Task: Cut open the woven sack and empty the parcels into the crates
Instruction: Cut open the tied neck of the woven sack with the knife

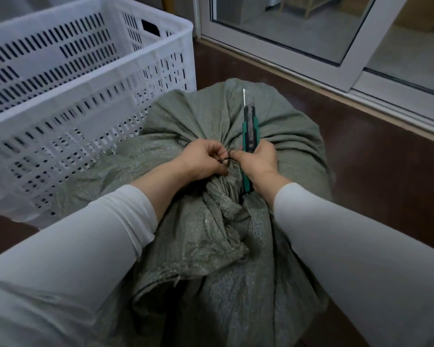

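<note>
A white-framed sliding glass door [286, 26] stands along the dark reddish-brown floor [373, 176].

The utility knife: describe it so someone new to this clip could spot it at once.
Start at the grey-green woven sack on the floor beside the white crate. At its bunched neck, the right hand grips a utility knife. It alone is teal and black, blade pointing away from the person.
</note>
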Demonstrator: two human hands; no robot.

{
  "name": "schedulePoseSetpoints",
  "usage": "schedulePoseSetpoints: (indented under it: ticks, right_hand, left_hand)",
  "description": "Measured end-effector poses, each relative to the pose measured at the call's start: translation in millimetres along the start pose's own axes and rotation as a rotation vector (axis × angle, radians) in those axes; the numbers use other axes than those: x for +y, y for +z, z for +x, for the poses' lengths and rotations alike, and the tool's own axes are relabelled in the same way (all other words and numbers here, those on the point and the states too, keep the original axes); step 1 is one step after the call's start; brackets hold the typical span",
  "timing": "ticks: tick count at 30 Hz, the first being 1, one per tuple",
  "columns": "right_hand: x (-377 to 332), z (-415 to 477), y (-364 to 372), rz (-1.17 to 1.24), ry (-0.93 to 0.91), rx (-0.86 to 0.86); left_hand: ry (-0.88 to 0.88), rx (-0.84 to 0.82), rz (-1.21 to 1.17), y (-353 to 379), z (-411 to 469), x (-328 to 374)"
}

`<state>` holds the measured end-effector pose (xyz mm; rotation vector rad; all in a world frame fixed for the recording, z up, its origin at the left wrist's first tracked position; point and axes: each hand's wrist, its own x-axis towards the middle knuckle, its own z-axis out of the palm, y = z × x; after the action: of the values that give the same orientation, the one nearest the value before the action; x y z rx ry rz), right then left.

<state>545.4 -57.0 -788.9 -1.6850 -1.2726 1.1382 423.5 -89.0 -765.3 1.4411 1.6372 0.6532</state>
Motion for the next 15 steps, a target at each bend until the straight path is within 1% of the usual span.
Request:
schedulePoseSetpoints:
  ticks: [1, 3, 4, 5, 6, 7, 9, 11, 13, 14, 15]
  right_hand:
    - [0, 0, -3, 0.057, 0.035, -0.039]
    - [-3, -1, -15, 0.234, 0.114, -0.218]
    - [-3, -2, -21, 0.251, 0.106, -0.298]
    - [-3, -3, -25, 0.182, 0.066, -0.328]
    - [-2, -6, -24, 0.096, 0.025, -0.320]
    - [-1, -8, -21, 0.018, -0.015, -0.273]
    - [3, -9, -11, -0.063, -0.071, -0.205]
    - [5, -7, -5, -0.088, -0.082, -0.202]
    - [6, -2, -7, -0.094, -0.035, -0.209]
    - [7, -1, -9, -0.066, -0.014, -0.222]
    - [6, -2, -11, -0.040, -0.001, -0.236]
  left_hand:
    - [-0.012, 0.013, -0.035, -2, -1, -1]
    - [-0.025, 0.026, -0.104, -9, -1, -2]
    - [-0.028, 0.012, -0.132, -12, -1, -1]
    - [-0.034, -0.004, -0.151, -13, -1, 0]
    - [-0.044, -0.016, -0.153, -12, -1, 3]
    - [-0.062, -0.023, -0.141, -9, -1, 4]
    - [-0.089, -0.038, -0.107, -4, 0, 3]
    - [-0.046, -0.075, -0.035, -6, -2, 3]
    - [0.015, -0.094, 0.162, -13, -2, 2]
    - [0.045, -0.069, 0.247, -16, -3, 2]
    - [0.056, -0.040, 0.269, -18, -3, 1]
